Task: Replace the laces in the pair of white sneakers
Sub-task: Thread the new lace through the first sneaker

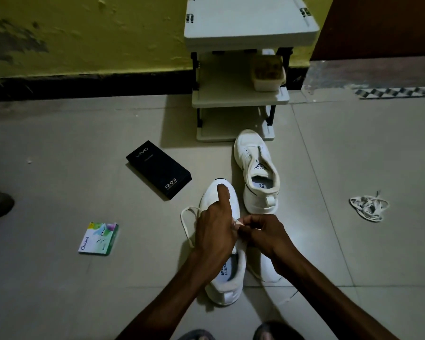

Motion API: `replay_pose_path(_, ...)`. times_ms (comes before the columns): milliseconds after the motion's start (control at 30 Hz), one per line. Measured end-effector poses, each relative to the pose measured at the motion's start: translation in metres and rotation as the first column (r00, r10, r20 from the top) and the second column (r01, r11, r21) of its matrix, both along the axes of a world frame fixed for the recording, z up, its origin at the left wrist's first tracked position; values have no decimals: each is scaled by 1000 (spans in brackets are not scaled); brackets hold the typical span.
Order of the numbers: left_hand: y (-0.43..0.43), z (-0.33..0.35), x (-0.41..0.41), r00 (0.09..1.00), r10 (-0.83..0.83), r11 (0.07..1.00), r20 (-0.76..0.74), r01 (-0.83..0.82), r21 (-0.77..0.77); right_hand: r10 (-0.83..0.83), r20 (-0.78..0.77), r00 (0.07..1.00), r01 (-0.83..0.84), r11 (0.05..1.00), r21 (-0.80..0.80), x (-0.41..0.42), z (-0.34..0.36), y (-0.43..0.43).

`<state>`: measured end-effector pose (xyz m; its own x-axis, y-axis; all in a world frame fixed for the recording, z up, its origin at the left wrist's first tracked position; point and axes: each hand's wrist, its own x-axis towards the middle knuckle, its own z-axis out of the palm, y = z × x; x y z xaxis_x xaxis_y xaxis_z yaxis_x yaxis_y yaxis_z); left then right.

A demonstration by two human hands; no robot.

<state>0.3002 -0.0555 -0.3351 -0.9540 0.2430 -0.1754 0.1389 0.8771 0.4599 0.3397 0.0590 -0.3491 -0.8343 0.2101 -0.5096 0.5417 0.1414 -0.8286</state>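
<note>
Two white sneakers stand on the tiled floor. The near sneaker (pixel 227 278) lies under both hands, toe pointing away. My left hand (pixel 215 224) rests on its upper with the index finger stretched toward the toe, and pinches a white lace (pixel 185 225) that loops out to the left. My right hand (pixel 264 235) is curled and pinches the same lace at the eyelets, fingertips meeting the left hand's. The far sneaker (pixel 257 171) stands unlaced just beyond. A bundle of loose white laces (pixel 368 208) lies on the floor at the right.
A black phone box (pixel 158 169) and a small Odonil box (pixel 98 239) lie on the floor to the left. A white plastic shoe rack (pixel 241 94) stands against the yellow wall, with a container (pixel 268 74) on its shelf. My sandalled feet show at the bottom edge.
</note>
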Motion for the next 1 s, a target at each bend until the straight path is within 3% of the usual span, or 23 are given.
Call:
replay_pose_path(267, -3, 0, 3, 988, 130, 991, -88, -127, 40, 129, -70, 989, -122, 988, 97, 1, 9, 1)
replay_pose_path(433, -17, 7, -6, 989, 125, 952, 81, -142, 270, 131, -54, 990, -128, 990, 68, -1, 8, 3)
replay_pose_path(667, -16, 13, -5, 989, 88, 933, 117, -123, 337, 93, -118, 989, -100, 994, -54, 0, 7, 5)
replay_pose_path(867, -14, 1, 2, 974, 171, 887, 146, -217, 407, 95, -218, 971, -97, 995, -2, -2, 1, 7)
replay_pose_path(1000, -21, -3, -9, 964, 110, 921, 242, -191, 340, 186, -233, 954, -130, 963, 238, -10, -7, 4)
